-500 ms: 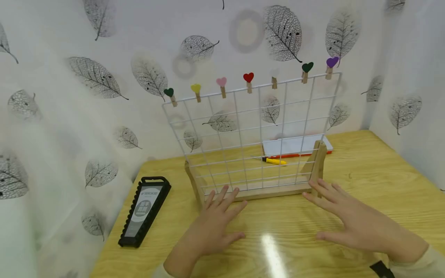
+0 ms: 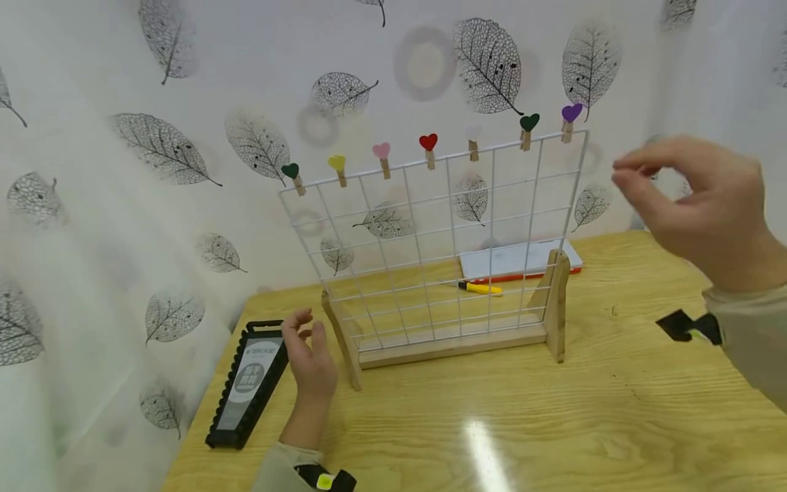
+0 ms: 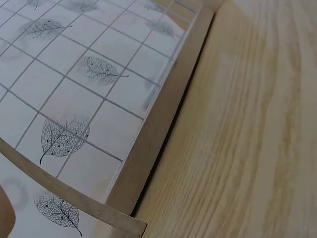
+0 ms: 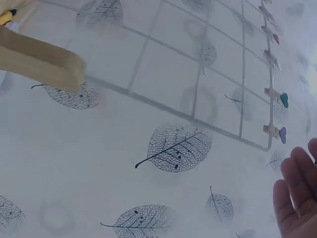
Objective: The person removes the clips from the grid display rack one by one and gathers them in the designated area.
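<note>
A white wire grid rack (image 2: 451,158) stands upright in a wooden base (image 2: 455,346). Clothespins line its top bar: a purple heart one (image 2: 572,113) at the right end, then green (image 2: 529,122), a plain one (image 2: 473,150), red (image 2: 428,142), pink (image 2: 381,151), yellow (image 2: 337,162) and green (image 2: 290,171). Raised right of the purple clothespin, my right hand (image 2: 707,212) holds nothing, thumb and forefinger close together; its other fingers (image 4: 297,188) extend loosely in the right wrist view. My left hand (image 2: 312,365), empty with fingers loosely bent, is beside the rack's left foot.
Left of the rack lies a black wrench-set holder (image 2: 251,379) with a printed card, overlapped by my left fingers in the head view. Behind the grid are a yellow-handled screwdriver (image 2: 482,289) and a flat white-and-red box (image 2: 516,260). A leaf-print curtain (image 2: 369,41) hangs behind the table.
Both hands were spread in front of the rack's base. The right has risen to the upper right; the left has moved left beside the rack, its fingers now bent.
</note>
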`<control>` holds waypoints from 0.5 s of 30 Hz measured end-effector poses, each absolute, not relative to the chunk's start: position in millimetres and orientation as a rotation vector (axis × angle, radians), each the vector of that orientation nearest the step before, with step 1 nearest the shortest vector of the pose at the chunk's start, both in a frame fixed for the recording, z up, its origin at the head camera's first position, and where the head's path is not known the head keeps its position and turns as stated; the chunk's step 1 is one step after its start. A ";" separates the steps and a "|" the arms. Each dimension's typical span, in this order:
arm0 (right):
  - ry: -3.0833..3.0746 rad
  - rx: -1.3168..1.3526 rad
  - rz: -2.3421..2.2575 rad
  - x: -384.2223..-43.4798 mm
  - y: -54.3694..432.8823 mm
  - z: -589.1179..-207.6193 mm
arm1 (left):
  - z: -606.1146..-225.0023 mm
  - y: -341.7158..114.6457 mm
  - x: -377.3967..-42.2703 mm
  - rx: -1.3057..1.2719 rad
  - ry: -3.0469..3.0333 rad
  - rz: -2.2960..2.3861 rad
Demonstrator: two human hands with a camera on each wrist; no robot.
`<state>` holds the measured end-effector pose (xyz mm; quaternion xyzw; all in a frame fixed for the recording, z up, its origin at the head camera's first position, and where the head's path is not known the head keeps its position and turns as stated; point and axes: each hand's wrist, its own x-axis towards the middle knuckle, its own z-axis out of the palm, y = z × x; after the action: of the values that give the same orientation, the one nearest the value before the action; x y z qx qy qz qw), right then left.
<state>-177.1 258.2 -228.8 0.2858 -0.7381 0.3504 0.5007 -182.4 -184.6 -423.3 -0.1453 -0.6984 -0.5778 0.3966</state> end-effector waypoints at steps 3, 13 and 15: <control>-1.951 0.493 1.045 -191.9 260.4 -207.2 | -426.6 -186.6 -190.2 -0.337 -1.806 -1.669; -1.947 0.592 1.743 -229.1 250.4 -182.8 | -437.2 -183.2 -206.3 -0.640 -1.770 -1.761; -1.868 0.601 1.867 -232.6 250.6 -183.5 | -436.4 -181.9 -209.0 -0.645 -1.776 -1.736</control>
<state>-232.6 250.6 -183.5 0.2167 -0.6734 0.6733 0.2148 -209.0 -181.9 -436.4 -0.2412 -0.6636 -0.6489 0.2837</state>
